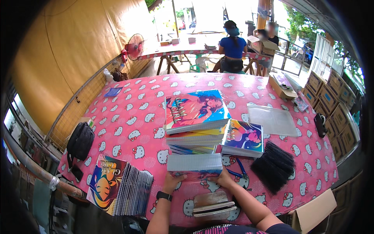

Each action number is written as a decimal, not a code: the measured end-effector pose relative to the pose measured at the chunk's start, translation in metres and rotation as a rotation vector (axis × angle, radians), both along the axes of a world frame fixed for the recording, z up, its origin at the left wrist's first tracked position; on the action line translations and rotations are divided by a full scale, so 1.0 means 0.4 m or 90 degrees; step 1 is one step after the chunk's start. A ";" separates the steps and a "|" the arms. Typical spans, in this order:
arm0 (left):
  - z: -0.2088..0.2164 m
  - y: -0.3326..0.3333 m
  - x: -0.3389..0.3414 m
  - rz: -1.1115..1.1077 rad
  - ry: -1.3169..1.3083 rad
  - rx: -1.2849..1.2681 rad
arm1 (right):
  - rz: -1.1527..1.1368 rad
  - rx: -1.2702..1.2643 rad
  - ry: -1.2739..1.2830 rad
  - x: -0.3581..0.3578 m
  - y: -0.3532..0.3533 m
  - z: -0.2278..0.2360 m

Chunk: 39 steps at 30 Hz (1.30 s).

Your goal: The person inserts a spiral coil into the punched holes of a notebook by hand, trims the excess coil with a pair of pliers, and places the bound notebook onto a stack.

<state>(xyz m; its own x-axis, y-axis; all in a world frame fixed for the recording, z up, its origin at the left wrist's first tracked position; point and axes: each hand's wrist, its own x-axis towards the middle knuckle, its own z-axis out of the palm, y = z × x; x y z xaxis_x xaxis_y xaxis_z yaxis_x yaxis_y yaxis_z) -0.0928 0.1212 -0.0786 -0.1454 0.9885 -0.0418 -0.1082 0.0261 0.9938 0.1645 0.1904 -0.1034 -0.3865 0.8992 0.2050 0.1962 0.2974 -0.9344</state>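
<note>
On the pink cartoon-print tablecloth (pixel 124 146): tall glossy multicoloured notebook stack (pixel 196 113) centre, rectangular white-edged paper block (pixel 194 162) in front, short multicoloured notebook stack (pixel 243 136) just right, black spiral-coil bundle (pixel 274 165) right of that, flat translucent plastic sheet (pixel 272 120) behind the bundle. Black fabric backpack (pixel 80 140) at left edge; colourful notebook row (pixel 132 189) nearer, to its right.

4 notebook stacks (pixel 194 162), 1 coil pile (pixel 273 167), 1 blue-handled tool (pixel 242 167), 1 fan (pixel 135 46).
</note>
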 end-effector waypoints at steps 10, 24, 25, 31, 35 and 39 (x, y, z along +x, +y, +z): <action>-0.106 0.011 -0.010 0.095 -0.036 0.113 | 0.050 -0.020 -0.001 0.036 -0.005 0.080; 0.196 -0.344 0.161 -0.227 0.504 0.217 | -0.104 0.482 -0.297 -0.009 -0.055 0.273; 0.176 -0.346 0.157 -0.223 0.516 0.200 | -0.092 0.496 -0.318 -0.013 -0.050 0.267; 0.099 -0.283 0.054 -0.130 0.611 0.164 | -0.084 0.514 -0.250 -0.015 -0.036 0.264; 0.180 -0.269 0.012 -0.007 0.550 0.179 | -0.105 0.543 -0.241 -0.016 -0.040 0.269; 0.243 -0.250 0.020 0.162 0.424 0.217 | -0.094 0.535 -0.177 -0.010 -0.106 0.316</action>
